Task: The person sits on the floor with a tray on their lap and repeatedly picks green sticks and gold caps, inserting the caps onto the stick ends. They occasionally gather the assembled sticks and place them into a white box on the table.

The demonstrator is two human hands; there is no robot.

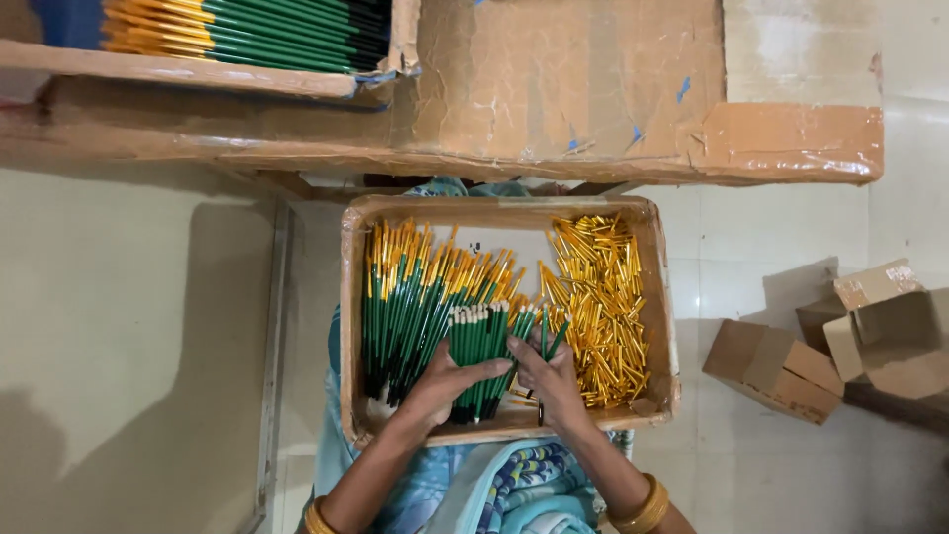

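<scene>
Green wooden sticks stand bundled near-to-far in your cardboard tray, your left hand and right hand clasping them from both sides.

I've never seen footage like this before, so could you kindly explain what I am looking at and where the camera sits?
There is no machine here: a person works with two bare hands, and the single picture comes from a camera worn on the head, looking straight down. On the lap rests a cardboard tray. Its left part holds green sticks with yellow ends; its right part holds a pile of loose gold tubes. The left hand grips an upright bundle of green sticks with pale tips. The right hand touches that bundle from the other side and has a couple of green sticks between its fingers. Above, another box of sticks lies on a large sheet of cardboard. Small cardboard boxes lie on the floor at right.
</scene>
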